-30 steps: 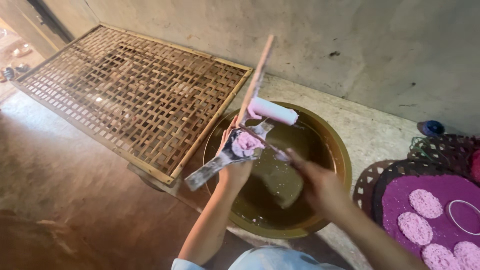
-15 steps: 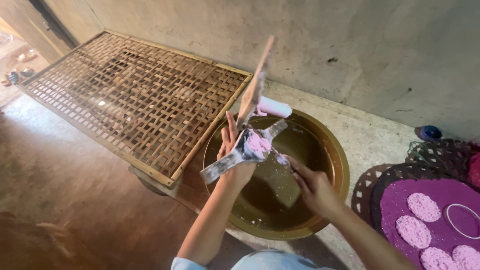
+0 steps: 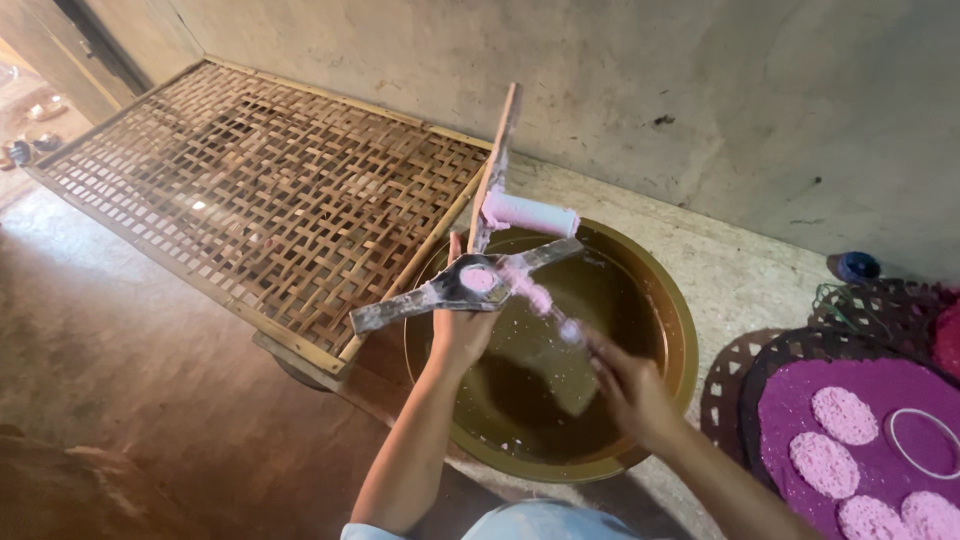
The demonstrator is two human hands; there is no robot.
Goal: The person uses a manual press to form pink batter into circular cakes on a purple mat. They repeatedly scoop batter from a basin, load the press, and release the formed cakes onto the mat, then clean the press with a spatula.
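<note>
**Here, two hands work over a big brass bowl**

The left hand (image 3: 462,330) holds a grey cross-shaped tool (image 3: 465,285) above the brass bowl (image 3: 660,300), fingers closed around it. The right hand (image 3: 625,385) is inside the bowl, fingers pinching a thin pink stick (image 3: 540,300). A woven bamboo tray (image 3: 250,190) lies beside the bowl.

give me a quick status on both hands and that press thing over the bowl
Left hand grips cross-shaped press from below, over brass bowl. Right hand at its pink-coated rod, grip unclear. Nothing in the way.
</note>
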